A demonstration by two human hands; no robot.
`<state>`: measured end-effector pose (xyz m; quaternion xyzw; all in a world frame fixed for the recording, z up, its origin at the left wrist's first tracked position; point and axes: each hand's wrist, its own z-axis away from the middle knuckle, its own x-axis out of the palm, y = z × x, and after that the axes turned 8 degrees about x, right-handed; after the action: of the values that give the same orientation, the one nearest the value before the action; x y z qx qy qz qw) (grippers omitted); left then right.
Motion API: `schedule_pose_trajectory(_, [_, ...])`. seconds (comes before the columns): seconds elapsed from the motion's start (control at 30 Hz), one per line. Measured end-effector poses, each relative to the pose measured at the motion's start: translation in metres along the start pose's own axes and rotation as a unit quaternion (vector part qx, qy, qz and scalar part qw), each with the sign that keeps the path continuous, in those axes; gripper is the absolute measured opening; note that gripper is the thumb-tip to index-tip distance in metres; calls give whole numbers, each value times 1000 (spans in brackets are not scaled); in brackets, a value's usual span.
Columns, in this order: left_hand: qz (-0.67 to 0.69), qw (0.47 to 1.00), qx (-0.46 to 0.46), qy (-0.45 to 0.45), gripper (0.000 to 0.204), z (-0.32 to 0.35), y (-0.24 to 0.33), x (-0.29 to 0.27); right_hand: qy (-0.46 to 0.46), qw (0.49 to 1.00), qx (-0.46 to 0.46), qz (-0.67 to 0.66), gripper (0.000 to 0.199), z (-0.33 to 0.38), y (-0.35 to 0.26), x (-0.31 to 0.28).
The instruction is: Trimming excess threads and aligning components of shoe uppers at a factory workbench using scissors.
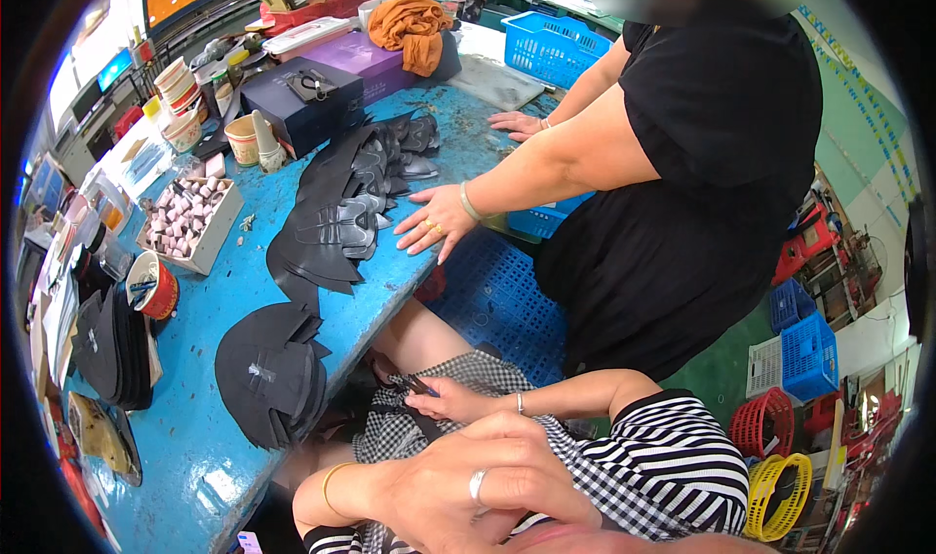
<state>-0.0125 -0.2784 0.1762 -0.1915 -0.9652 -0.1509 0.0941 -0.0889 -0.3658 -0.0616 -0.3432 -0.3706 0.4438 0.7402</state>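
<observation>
My right hand (450, 400), over my lap on a black-and-white checked apron (604, 481), is closed on a small dark tool (419, 386); its tip is hard to make out. Raised close to the camera, my left hand (468, 476) has bent fingers; their tips are hidden, along with anything between them. On the blue table (185, 447), left of my hands, lies a stack of curved black sheet pieces (263, 374). Beyond it, a row of overlapping black shoe uppers (331, 227) fans toward the far side.
A co-worker in black (682, 193) stands across the table corner, hands on its edge. A box of small pinkish pieces (190, 217), paper cups (180, 86) and a dark box (300, 96) occupy the table. Blue crates (556, 47) and red and yellow baskets (780, 495) stand around.
</observation>
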Motion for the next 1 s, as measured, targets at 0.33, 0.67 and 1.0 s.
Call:
schedule_pose_trajectory(0.33, [-86,957,-263,91,23,47,27,34,6,1000,-13,23,25,0,-1,1])
schedule_pose_trajectory(0.67, [-89,994,58,-13,31,3,-14,22,-19,999,-5,-33,17,-6,10,1])
schedule_pose_trajectory(1.0, [40,995,10,-89,29,-3,-8,10,-46,998,-41,19,14,-4,-10,0])
